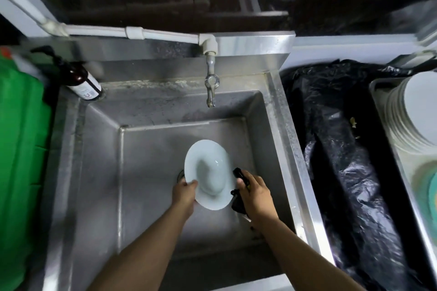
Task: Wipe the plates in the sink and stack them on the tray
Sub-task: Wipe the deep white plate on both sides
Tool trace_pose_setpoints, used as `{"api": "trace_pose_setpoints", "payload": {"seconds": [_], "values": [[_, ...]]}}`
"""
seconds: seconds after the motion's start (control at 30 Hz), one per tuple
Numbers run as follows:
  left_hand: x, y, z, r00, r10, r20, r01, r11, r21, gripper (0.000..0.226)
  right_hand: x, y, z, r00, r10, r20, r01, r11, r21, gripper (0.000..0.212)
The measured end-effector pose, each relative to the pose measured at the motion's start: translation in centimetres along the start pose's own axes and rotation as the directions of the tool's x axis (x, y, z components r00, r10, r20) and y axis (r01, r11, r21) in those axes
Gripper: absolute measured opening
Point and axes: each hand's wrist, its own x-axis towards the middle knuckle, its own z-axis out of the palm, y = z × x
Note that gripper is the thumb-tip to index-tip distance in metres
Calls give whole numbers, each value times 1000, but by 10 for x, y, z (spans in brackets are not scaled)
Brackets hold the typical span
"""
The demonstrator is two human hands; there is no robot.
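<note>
I see L hand fingers gripping deep white ceramic plate over steel sink centre; R hand fingers clutch black cloth at plate's rim.

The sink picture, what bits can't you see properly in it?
- Head view: the black cloth is mostly hidden under the right hand.
- The sink drain is covered by the white plate and left hand.
- The stack of plates and its tray are cut off by the right edge.
- The bottle label is too blurred to read.
</note>
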Motion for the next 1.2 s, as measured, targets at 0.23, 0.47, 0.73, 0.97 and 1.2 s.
{"api": "trace_pose_setpoints", "payload": {"seconds": [0.23, 0.47, 0.73, 0.97, 1.2], "values": [[-94, 30, -36, 910, 410, -56, -299, 746, 595, 33, -38, -35, -25, 993, -71, 93, 77, 995, -60, 41], [-179, 53, -83, 760, 650, 13, -419, 475, 774, 40, -61, -68, -41, 968, -191, 165, 202, 978, -52, 39], [-195, 74, -112, 905, 395, -158, -303, 859, 414, 26, -61, -122, -39, 939, -283, 197, 304, 949, -84, 40], [-206, 63, -131, 986, 93, 138, -51, 957, -285, 31, -70, -176, -18, 833, -404, 378, 530, 779, -335, 50], [-205, 65, -155, 971, 118, 207, -39, 935, -353, 29, -97, -158, -4, 838, -411, 358, 545, 612, -573, 61]]}}
